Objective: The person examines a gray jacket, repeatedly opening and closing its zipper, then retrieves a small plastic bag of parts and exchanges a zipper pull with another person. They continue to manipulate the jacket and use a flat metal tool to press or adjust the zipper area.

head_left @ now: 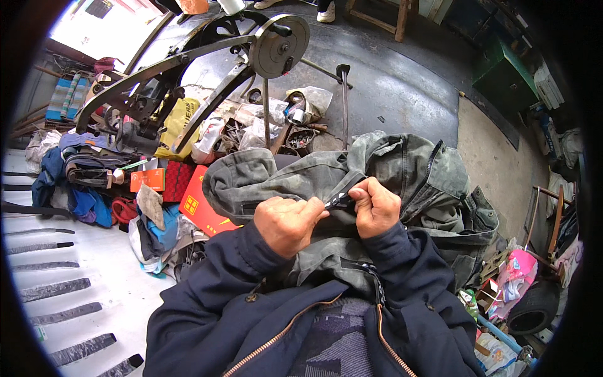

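A grey-green jacket [386,166] with snaps and zips lies across the person's lap. The left grip [287,225] is clenched at its edge, and the right grip [375,207] pinches the same edge just beside it; between them runs a dark strip [339,200] with white marks.

Left of the jacket and partly behind it, a flat red box [206,206] bears a yellow square emblem and smaller yellow print. Near it, a small orange-red carton [148,180] carries pale print too small to make out. Farther up, a yellow bag [179,124] shows large dark lettering, partly hidden by the black frame of a hand-cranked machine [281,47]. At lower right, a pink printed package [515,283] leans near a black tyre [534,312].

Beyond the jacket, a round container [296,105] holds a white cylinder; below it, an open bin [297,139] holds small pieces too jumbled to name. Clear plastic bags [318,99] lie around them.
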The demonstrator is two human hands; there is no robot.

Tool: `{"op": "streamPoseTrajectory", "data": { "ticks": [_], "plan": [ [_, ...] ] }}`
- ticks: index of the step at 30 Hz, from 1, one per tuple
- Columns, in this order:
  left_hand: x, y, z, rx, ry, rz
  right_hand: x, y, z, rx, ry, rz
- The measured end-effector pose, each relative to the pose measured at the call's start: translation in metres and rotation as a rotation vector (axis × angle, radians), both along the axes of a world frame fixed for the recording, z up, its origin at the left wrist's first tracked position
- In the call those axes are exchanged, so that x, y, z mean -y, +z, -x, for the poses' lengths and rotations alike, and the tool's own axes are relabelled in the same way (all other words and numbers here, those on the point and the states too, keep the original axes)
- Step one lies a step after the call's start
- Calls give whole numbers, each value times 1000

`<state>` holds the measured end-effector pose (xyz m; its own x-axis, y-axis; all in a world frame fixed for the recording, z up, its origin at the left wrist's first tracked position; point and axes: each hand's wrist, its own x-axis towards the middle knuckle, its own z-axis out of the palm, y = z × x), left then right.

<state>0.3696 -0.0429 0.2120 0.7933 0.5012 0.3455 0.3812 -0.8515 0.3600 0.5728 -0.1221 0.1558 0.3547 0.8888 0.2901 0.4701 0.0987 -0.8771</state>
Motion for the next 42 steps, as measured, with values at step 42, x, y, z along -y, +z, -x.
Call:
{"op": "streamPoseTrajectory", "data": {
  "ticks": [42],
  "plan": [
    [28, -27, -36, 686, 356, 1203, 5, 11, 9, -555, 96, -33]
  ]
}}
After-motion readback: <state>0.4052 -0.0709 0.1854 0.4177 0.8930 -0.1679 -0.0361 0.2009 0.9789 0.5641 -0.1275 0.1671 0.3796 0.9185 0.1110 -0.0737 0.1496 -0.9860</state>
